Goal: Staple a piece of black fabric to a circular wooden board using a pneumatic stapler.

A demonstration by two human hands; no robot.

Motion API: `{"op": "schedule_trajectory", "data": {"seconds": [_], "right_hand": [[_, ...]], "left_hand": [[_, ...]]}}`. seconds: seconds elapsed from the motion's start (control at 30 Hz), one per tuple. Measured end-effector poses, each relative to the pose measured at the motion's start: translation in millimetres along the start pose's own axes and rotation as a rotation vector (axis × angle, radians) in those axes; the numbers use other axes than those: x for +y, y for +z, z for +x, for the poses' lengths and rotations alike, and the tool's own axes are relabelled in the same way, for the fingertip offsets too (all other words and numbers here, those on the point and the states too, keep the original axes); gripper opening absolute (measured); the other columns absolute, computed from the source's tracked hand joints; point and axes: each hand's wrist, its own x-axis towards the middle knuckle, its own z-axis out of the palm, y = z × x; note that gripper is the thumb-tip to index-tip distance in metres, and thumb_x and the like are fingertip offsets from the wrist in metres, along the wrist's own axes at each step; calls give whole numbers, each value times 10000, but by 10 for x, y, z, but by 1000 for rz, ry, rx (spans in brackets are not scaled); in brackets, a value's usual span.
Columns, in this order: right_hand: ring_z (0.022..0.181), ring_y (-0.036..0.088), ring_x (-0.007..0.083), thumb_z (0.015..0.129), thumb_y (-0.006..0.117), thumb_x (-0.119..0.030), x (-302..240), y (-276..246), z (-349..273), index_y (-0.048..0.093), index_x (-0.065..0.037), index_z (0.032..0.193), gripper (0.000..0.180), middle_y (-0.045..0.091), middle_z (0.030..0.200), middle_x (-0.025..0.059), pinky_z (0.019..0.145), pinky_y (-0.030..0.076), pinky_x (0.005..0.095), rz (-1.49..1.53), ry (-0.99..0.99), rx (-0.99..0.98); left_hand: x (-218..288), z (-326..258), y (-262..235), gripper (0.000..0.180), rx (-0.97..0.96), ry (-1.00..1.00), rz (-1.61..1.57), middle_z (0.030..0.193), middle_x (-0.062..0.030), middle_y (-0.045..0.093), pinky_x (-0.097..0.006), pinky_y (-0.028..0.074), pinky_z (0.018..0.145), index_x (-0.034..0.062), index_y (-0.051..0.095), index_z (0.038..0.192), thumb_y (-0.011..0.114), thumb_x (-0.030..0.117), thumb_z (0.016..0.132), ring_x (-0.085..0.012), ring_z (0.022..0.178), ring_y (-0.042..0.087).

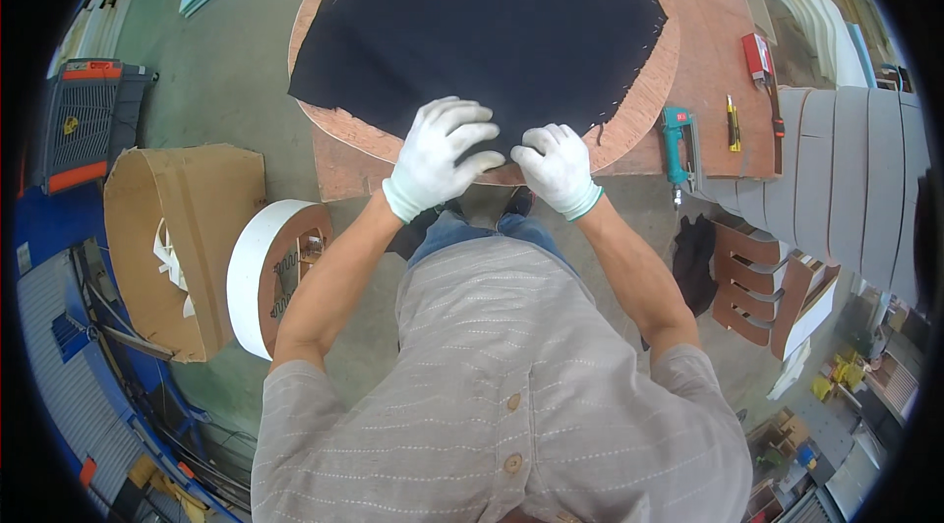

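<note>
Black fabric [482,27] lies over a round plywood panel [639,115], with small staples showing along its right edge. My left hand [442,154], in a white glove, rests on the fabric near the panel's near edge. Its fingers are apart and slightly bent, the thumb pointing right. Just to the right, my gloved right hand [558,169] has its fingers curled, thumb and fingertips closed at the near edge of the fabric. A green staple gun [677,145] lies at the table's edge, right of the panel.
On the wooden worktable [718,41] are a yellow utility knife [734,123] and a red box [756,58]. A cardboard box [211,248] and a round white-sided frame [254,277] stand on the floor at left. Grey padded panels [836,159] and slatted wooden pieces [747,277] are at right.
</note>
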Motion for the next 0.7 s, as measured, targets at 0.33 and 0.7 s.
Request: {"op": "schedule_trajectory", "data": {"seconds": [0.33, 0.7], "right_hand": [[797, 646, 213, 724, 755, -142, -10, -36, -17, 691, -151, 872, 162, 660, 945, 18, 685, 492, 383, -41, 11, 51], [1112, 627, 352, 710, 932, -145, -190, -355, -337, 656, -60, 1245, 608, 660, 1220, 142, 959, 511, 471, -14, 342, 162]], "left_hand": [[-153, 152, 232, 261, -128, 180, 203, 955, -5, 680, -441, 499, 922, 163, 714, 1017, 775, 188, 765, -249, 958, 674], [-255, 53, 290, 256, -32, 258, 202, 883, 3, 654, -444, 512, 914, 160, 723, 937, 801, 78, 707, -258, 918, 653]]}}
